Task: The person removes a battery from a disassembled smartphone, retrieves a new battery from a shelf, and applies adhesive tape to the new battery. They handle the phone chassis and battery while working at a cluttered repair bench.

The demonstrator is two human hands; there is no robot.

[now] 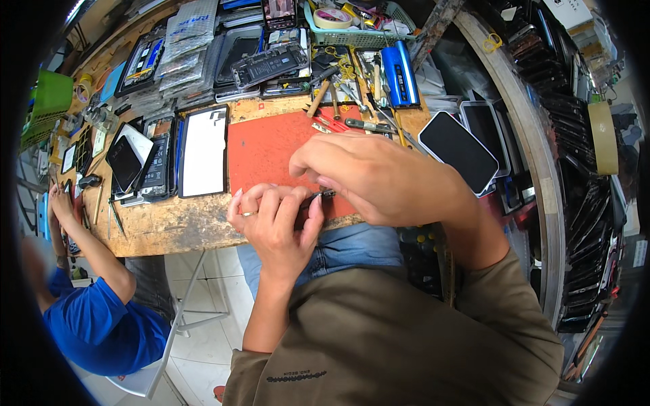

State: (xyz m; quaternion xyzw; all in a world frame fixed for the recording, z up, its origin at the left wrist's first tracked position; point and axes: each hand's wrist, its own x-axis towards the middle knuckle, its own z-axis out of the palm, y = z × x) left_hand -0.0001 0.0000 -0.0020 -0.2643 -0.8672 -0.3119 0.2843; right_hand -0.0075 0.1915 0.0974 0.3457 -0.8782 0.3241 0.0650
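My left hand (pixel 276 220), with a ring on one finger, is curled round a small dark part (pixel 323 194) at the front edge of the red mat (pixel 261 145). My right hand (pixel 359 176) arches just above it, fingers bent down, with its thumb close to that part; its fingertips are mostly hidden, so I cannot tell if it grips anything. A white rectangular panel in a dark frame (pixel 203 149) lies left of the mat. Pliers, screwdrivers and other tools (pixel 332 101) lie at the mat's back edge.
A co-worker in a blue shirt (pixel 108 325) works at the left. Opened devices (pixel 264 68), wrapped stacks (pixel 176 61) and a tool basket (pixel 359 20) crowd the bench. Phones or tablets (pixel 458 150) lie at right, beside a post and shelves of dark devices (pixel 582 223).
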